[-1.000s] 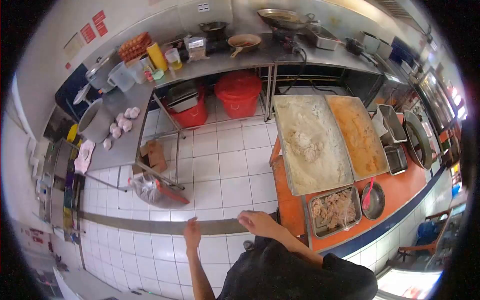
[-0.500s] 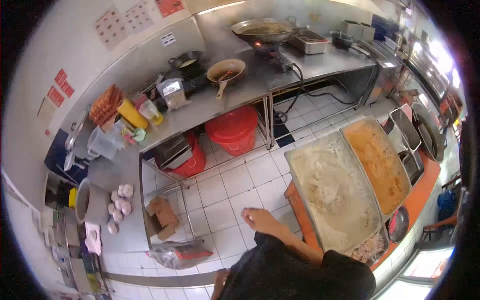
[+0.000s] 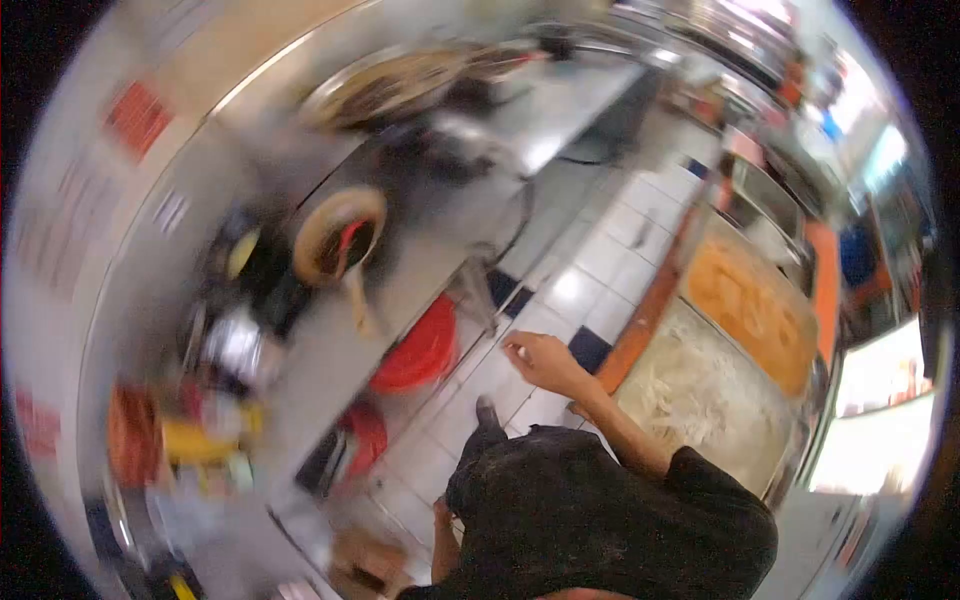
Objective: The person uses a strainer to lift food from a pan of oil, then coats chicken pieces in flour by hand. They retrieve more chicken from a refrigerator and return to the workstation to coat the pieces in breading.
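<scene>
My right hand [image 3: 540,360] is loosely curled in mid-air above the tiled floor, left of a large tray. A small light spot shows between its fingers, seemingly the floor behind them. Beside my dark clothing my left hand [image 3: 442,515] hangs low; its fingers are mostly hidden and blurred. Neither hand touches anything that I can make out. Pale flour-like powder [image 3: 690,385] fills the nearer tray on the right. Orange powder or batter [image 3: 750,310] lies in the tray behind it.
Along the left runs a steel counter [image 3: 410,260] carrying a pan [image 3: 308,240] with a red-handled utensil and a large wok [image 3: 345,100]. Under it stands a red tub [image 3: 420,350]. A cardboard box [image 3: 365,560] sits on the floor at bottom left. The view is motion-blurred.
My view has swung right, and the counter now slants steeply at the left. My foot has come into sight, stepping forward on the tiles. My right hand stays curled.
</scene>
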{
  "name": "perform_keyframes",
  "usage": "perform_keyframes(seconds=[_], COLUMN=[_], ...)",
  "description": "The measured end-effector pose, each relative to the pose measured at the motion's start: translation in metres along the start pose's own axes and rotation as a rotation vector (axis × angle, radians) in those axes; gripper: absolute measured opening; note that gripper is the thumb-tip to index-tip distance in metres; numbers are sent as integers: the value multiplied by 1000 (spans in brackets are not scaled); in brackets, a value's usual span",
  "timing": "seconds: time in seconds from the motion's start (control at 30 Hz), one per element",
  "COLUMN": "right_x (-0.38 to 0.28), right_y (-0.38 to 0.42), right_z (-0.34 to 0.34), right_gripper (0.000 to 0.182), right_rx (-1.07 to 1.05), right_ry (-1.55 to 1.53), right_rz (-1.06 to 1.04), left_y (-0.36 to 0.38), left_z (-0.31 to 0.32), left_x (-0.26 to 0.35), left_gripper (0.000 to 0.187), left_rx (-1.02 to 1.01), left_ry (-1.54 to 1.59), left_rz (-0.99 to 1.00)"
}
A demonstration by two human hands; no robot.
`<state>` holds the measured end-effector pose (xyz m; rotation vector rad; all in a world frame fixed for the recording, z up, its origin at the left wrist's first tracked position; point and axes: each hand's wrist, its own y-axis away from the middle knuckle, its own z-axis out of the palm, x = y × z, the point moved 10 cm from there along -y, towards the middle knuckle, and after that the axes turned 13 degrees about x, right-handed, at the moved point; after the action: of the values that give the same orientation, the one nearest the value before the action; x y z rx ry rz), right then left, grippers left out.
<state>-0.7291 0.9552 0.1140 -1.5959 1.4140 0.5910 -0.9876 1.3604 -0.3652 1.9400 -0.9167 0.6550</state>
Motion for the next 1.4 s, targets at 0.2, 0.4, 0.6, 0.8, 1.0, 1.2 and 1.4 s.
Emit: perform_keyframes(seconds=[0.2, 0.4, 0.6, 0.8, 1.0, 1.2, 1.4], right_x=[52, 130, 286, 404, 390, 334, 316], right_y=[-35, 57, 118, 140, 137, 121, 144], right_z=[-147, -298, -389, -451, -464, -449, -438], right_gripper=[15, 19, 16, 28, 19, 22, 21], right_rx=[639, 1339, 1622, 1223, 1031, 1424, 1672], right_ry=[147, 329, 20, 1032, 870, 609, 551], right_rz=[397, 642, 964, 1314, 1457, 1299, 1471], left_y=[-223, -108, -35, 46, 214, 330, 354], left_z=[117, 289, 424, 529, 617, 698, 694], left_x=[272, 578, 693, 791, 843, 774, 743], left_gripper=[37, 36, 34, 31, 31, 45, 28], left_rx=[-623, -959, -1086, -1205, -1525, -1780, -2270], left_ry=[-137, -416, -388, -353, -317, -250, -429], left_rz=[53, 553, 707, 874, 1085, 1868, 1845])
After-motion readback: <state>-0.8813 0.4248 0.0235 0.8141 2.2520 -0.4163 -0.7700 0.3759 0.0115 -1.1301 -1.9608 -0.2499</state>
